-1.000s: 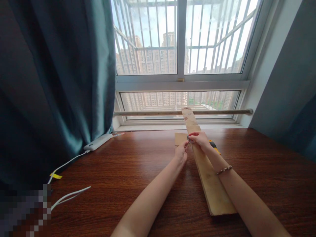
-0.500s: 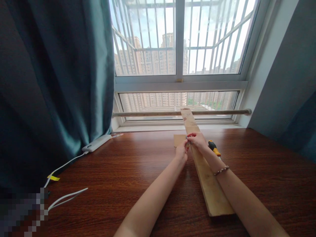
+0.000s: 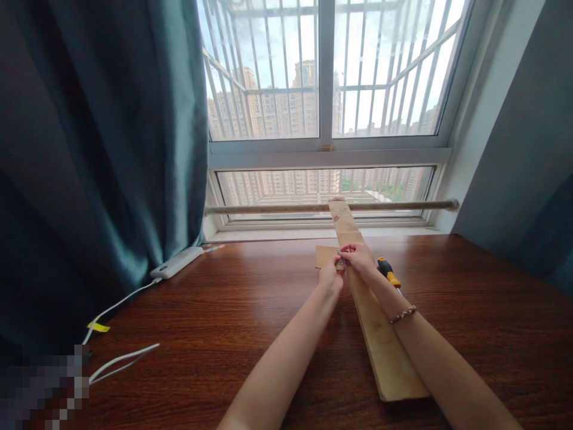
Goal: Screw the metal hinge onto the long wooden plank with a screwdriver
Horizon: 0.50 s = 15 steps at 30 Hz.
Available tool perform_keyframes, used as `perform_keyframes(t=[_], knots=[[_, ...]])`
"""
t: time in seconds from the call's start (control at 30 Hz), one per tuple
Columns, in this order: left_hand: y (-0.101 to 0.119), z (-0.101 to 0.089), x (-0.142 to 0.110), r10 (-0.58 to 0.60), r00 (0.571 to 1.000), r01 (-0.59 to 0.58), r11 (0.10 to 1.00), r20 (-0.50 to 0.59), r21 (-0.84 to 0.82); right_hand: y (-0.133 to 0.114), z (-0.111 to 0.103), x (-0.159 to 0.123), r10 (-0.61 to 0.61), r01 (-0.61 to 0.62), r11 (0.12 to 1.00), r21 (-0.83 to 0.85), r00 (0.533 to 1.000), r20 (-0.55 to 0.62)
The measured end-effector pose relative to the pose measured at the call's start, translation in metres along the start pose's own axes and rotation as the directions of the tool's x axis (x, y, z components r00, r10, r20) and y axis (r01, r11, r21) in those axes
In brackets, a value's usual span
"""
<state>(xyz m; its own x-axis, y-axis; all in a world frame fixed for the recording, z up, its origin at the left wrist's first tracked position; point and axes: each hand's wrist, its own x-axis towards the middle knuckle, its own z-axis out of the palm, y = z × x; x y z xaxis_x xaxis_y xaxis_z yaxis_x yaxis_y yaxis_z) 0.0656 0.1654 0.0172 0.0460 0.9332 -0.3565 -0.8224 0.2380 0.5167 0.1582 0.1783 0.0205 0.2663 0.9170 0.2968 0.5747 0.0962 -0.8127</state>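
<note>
A long pale wooden board [image 3: 380, 334] lies lengthwise on the table, its far end by the window rail. Over its left edge, my left hand [image 3: 331, 273] pinches a small shiny metal piece [image 3: 341, 261], too small to name. My right hand [image 3: 360, 258] reaches over the board from the right, its fingertips closed on the same piece and meeting the left fingers. Behind my left hand sits a small flat tan piece [image 3: 325, 255], partly covered by it. A yellow and black screwdriver [image 3: 389, 273] lies right of the board, its shaft partly hidden by my right forearm.
The brown wood-grain table [image 3: 215, 322] spreads beneath. At its left edge, a white power strip [image 3: 176, 263] rests by the dark curtain [image 3: 147, 137], with white cables [image 3: 123, 358] nearer me. A horizontal rail [image 3: 273, 209] crosses before the barred window.
The fingers have shifted slightly around the small metal piece, and more of it shows now. The whole view has moved a little; the board and screwdriver stay in place.
</note>
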Motion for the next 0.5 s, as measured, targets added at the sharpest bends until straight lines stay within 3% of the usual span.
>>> perform_keyframes(t=[0.2,0.33,0.5], knots=[[0.0,-0.001,0.001,-0.018,0.999,0.017,1.0,0.027,0.016,0.001,-0.001,0.001,0.008,-0.008,1.0,-0.02,1.0,0.018],[0.001,0.0,-0.007,0.0,0.998,0.003,0.999,-0.061,0.039,-0.004,-0.007,0.001,-0.024,0.026,1.0,-0.017,0.994,0.106],[0.001,-0.003,-0.009,-0.008,0.985,0.042,0.979,-0.172,0.198,-0.013,-0.012,-0.007,-0.068,0.081,0.99,-0.111,0.991,0.114]])
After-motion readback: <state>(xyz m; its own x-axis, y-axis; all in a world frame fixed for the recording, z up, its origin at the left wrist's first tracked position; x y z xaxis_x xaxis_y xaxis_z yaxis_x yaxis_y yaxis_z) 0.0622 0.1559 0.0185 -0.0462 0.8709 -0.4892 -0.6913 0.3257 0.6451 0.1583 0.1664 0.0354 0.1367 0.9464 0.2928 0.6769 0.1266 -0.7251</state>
